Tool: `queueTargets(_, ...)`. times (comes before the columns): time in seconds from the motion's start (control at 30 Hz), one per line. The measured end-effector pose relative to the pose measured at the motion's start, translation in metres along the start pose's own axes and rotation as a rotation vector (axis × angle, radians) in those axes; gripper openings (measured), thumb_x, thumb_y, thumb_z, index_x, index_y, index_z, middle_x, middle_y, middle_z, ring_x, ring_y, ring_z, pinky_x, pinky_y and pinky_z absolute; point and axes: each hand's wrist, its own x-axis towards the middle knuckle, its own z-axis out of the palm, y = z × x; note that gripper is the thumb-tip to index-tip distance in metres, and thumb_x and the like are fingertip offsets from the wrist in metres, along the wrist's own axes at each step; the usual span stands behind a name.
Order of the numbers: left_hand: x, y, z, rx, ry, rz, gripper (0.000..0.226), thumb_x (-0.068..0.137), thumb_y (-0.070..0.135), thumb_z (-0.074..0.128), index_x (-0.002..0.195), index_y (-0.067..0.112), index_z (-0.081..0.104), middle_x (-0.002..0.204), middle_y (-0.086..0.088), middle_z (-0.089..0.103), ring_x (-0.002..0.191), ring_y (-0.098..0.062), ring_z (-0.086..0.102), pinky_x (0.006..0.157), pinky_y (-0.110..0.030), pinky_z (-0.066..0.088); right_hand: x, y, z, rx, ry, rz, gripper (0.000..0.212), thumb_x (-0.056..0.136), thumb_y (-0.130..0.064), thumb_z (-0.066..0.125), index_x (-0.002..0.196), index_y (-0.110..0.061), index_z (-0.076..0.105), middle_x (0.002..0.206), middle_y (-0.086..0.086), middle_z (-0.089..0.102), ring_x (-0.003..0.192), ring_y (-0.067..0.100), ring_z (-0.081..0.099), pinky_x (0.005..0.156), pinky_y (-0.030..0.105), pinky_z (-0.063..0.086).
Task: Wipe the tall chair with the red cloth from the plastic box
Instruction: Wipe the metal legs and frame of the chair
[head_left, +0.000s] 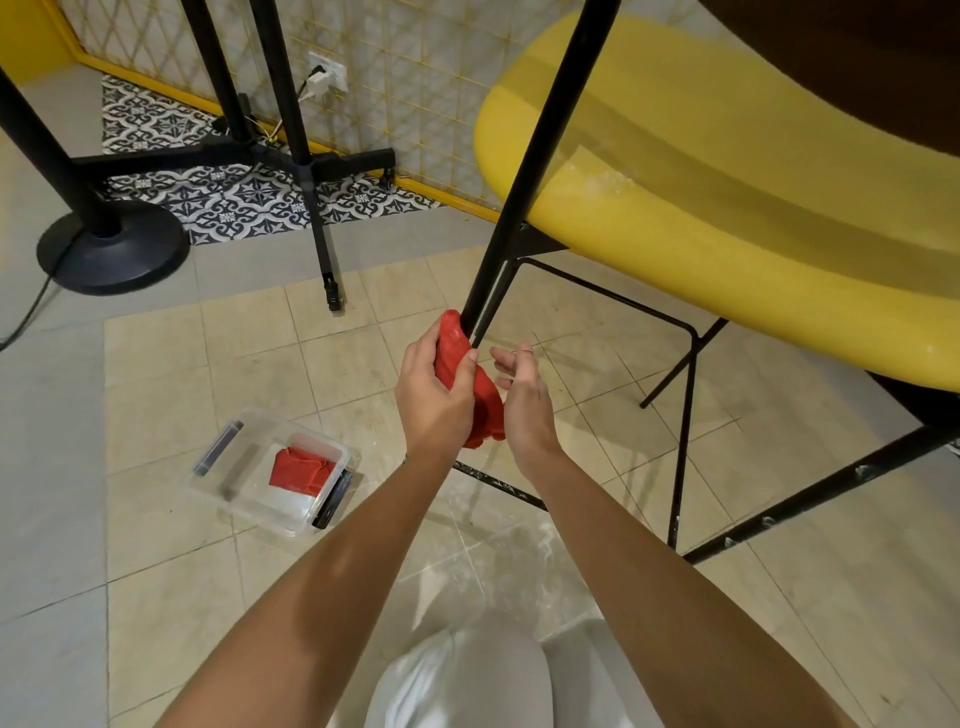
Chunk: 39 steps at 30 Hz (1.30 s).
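Pale knee (462, 680) foremost; our left hand (431, 400) grips red cloth (453, 338) against chair leg (524, 197), right hand (527, 405) slack, empty; leg-wiping in hand, next we judge a stroke along it.

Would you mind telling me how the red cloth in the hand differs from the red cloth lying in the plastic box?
The held cloth is bunched in the left hand against the black chair leg; the boxed cloth lies folded, untouched. The held cloth hangs above the floor; the boxed cloth rests in the clear plastic box. Both are red.
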Motion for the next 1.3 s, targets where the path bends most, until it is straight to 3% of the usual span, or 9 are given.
queueTargets(0.1,0.002,0.0,-0.002,0.018,-0.022,0.005,0.05,0.091,0.023,0.06,0.138,0.019,0.045,0.119,0.014,0.047,0.109,0.0,0.044,0.085,-0.001,0.031,-0.001,0.0,0.001,0.003,-0.003,0.003,0.049,0.099,-0.048,0.021,0.116,-0.027,0.061,0.134,-0.002,0.049,0.123,0.016,0.045,0.091,0.03,0.034)
queueTargets(0.37,0.0,-0.018,-0.004,0.028,-0.09,-0.145,0.046,0.094,0.021,0.055,0.139,0.023,0.044,0.131,0.001,0.055,0.119,-0.015,0.051,0.105,-0.033,0.04,0.0,0.005,0.001,-0.046,-0.005,-0.02,0.053,0.099,-0.049,0.017,0.122,-0.027,0.06,0.134,-0.003,0.051,0.126,0.017,0.043,0.105,0.037,0.028)
queueTargets(0.57,-0.003,-0.012,-0.003,0.016,-0.085,-0.074,0.045,0.097,0.024,0.05,0.141,0.022,0.041,0.123,0.012,0.047,0.109,-0.002,0.043,0.093,-0.019,0.034,0.003,0.003,0.004,-0.044,-0.014,-0.027,0.052,0.098,-0.049,0.018,0.12,-0.028,0.06,0.133,-0.003,0.053,0.125,0.016,0.044,0.104,0.035,0.029)
queueTargets(0.8,0.006,-0.024,-0.012,0.027,-0.186,-0.222,0.041,0.096,0.021,0.052,0.136,0.021,0.048,0.122,0.0,0.059,0.111,-0.018,0.055,0.099,-0.034,0.044,0.0,0.009,0.006,-0.052,-0.036,0.004,0.052,0.099,-0.048,0.019,0.12,-0.024,0.059,0.13,0.0,0.055,0.124,0.018,0.046,0.11,0.042,0.031)
queueTargets(0.97,-0.001,-0.018,-0.027,-0.009,-0.215,-0.322,0.047,0.096,0.02,0.052,0.141,0.026,0.038,0.119,0.006,0.053,0.106,-0.017,0.055,0.097,-0.033,0.045,-0.014,0.014,0.008,-0.09,-0.05,0.044,0.049,0.098,-0.047,0.026,0.126,-0.021,0.056,0.133,0.002,0.053,0.123,0.02,0.047,0.109,0.043,0.034)
queueTargets(1.07,-0.013,-0.012,-0.033,-0.13,-0.165,-0.344,0.041,0.094,0.02,0.056,0.13,0.022,0.036,0.119,0.006,0.048,0.102,-0.011,0.054,0.091,-0.029,0.047,-0.026,0.014,0.011,-0.109,-0.12,0.082,0.041,0.096,-0.046,0.035,0.126,-0.025,0.053,0.128,0.0,0.054,0.115,0.02,0.052,0.093,0.036,0.045)
queueTargets(1.13,-0.02,-0.006,-0.033,-0.164,-0.164,-0.327,0.033,0.093,0.022,0.057,0.119,0.022,0.037,0.113,0.006,0.05,0.095,-0.006,0.056,0.082,-0.025,0.049,-0.031,0.014,0.014,-0.082,-0.196,0.11,0.033,0.094,-0.047,0.041,0.12,-0.031,0.053,0.12,-0.002,0.058,0.108,0.023,0.058,0.086,0.043,0.052)
queueTargets(1.23,-0.025,0.005,-0.037,-0.145,-0.203,-0.294,0.023,0.096,0.028,0.051,0.117,0.022,0.042,0.111,0.005,0.054,0.092,-0.006,0.058,0.073,-0.019,0.047,-0.038,0.013,0.02,0.047,-0.258,0.129,0.04,0.089,-0.05,0.046,0.124,-0.032,0.053,0.12,0.003,0.061,0.11,0.025,0.06,0.093,0.049,0.05)
queueTargets(1.3,-0.025,0.01,-0.043,-0.104,-0.263,-0.263,0.023,0.099,0.03,0.043,0.119,0.021,0.05,0.113,0.002,0.059,0.094,-0.009,0.059,0.077,-0.021,0.048,-0.042,0.012,0.021,0.102,-0.239,0.129,0.029,0.092,-0.047,0.048,0.116,-0.034,0.056,0.119,0.004,0.063,0.109,0.026,0.061,0.094,0.049,0.05)
